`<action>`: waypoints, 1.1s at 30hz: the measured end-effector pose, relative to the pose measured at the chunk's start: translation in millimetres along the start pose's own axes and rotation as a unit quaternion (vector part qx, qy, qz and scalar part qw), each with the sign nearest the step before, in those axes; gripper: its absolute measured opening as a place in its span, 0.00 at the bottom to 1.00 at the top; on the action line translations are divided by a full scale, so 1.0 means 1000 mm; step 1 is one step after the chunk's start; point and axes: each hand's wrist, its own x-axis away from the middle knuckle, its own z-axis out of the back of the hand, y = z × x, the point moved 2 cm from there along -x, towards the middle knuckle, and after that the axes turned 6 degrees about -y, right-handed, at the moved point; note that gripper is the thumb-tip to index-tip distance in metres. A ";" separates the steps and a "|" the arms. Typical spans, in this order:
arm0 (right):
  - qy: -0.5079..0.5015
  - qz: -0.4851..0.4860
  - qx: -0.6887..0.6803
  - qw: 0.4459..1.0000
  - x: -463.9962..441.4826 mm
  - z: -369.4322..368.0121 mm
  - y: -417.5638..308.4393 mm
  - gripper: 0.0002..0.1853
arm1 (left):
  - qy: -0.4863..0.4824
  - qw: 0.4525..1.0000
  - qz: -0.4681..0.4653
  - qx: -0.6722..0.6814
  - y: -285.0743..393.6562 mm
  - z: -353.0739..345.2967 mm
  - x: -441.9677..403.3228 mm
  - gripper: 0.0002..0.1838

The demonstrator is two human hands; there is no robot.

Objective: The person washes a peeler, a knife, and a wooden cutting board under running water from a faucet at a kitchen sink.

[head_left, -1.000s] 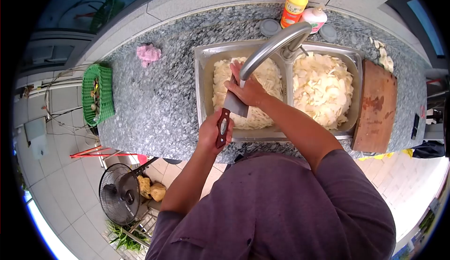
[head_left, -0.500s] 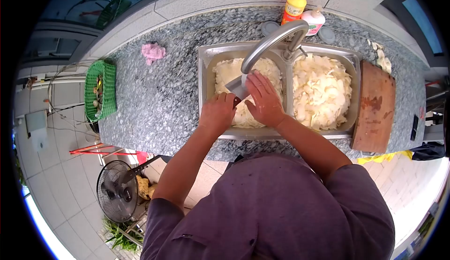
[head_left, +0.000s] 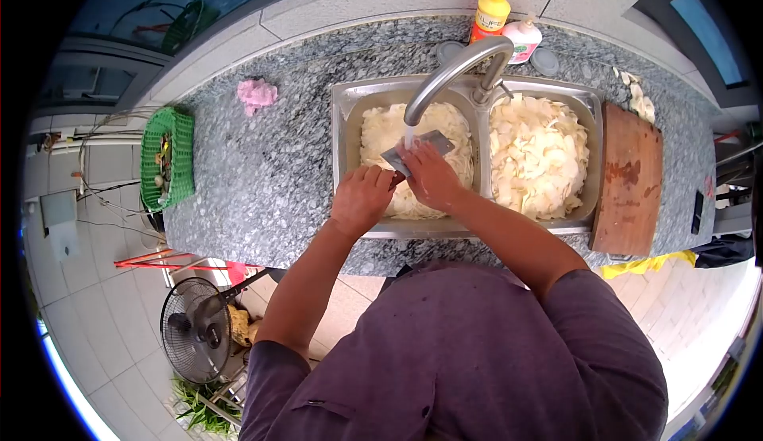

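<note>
My left hand is closed around the dark handle of a cleaver, over the left basin of a steel double sink. My right hand lies across the flat of the blade, its fingers pressed against the metal; the thumb is hard to see. From the curved faucet, water runs down onto the blade beside my right fingertips. Beneath both hands, pale thin slices fill the left basin. More pale slices are heaped in the right basin.
A wooden cutting board leans along the sink's right edge. Behind the faucet stand a yellow-capped bottle and a pump bottle. To the left are a pink cloth and a green basket. A fan stands below the counter.
The cleaver's blade has turned flatter and more of it shows. My right hand has slid down the blade toward the handle. Water now shows falling on the blade.
</note>
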 end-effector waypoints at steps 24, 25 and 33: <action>0.073 -0.377 -0.587 0.713 0.054 0.051 0.018 0.20 | 0.059 0.800 0.319 0.506 0.043 -0.079 0.001 0.19; 0.060 -0.382 -0.529 0.756 0.064 0.064 0.031 0.20 | 0.046 0.715 0.378 0.586 0.029 -0.089 -0.012 0.21; 0.232 -0.458 -0.083 0.854 0.226 0.209 0.095 0.19 | 0.101 0.573 0.405 0.706 -0.009 -0.094 -0.110 0.12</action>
